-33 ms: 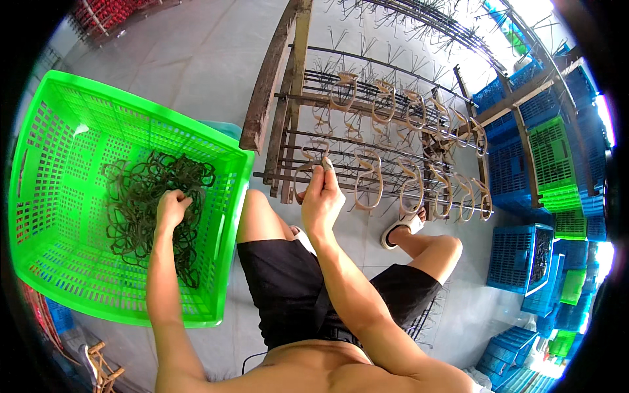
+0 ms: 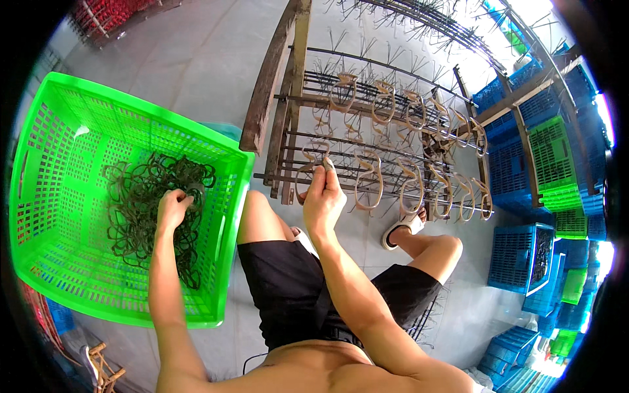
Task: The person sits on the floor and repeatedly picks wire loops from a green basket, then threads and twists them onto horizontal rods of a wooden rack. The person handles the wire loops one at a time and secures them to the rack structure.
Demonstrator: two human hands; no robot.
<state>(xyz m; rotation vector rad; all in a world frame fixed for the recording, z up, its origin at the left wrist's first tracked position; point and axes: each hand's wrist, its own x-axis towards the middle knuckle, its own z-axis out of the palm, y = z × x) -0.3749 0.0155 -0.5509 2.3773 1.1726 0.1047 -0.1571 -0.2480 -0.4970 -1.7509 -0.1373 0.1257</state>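
In the green basket, my left hand [image 2: 171,211] reaches down with fingers and thumb drawn together over a tangled heap of dark, eyeglass-frame-shaped loops [image 2: 147,229]. A loop's edge shows by its fingertips, but the grip itself is hard to make out. My right hand [image 2: 324,202] is raised at the near left end of the rack, thumb and fingers pinched, with a greyish cover on one fingertip. A tan eyeglass-frame-shaped loop [image 2: 302,181] at the rack meets these fingers. More tan loops [image 2: 369,182] hang from the rack's rods beside it.
The rack [image 2: 298,72] has wooden posts and metal rods with thin wire hooks. The green basket's rim [image 2: 239,216] stands by my left knee. Blue crates [image 2: 514,259] and green crates [image 2: 552,154] are stacked at the right. A red pile [image 2: 108,16] lies far left.
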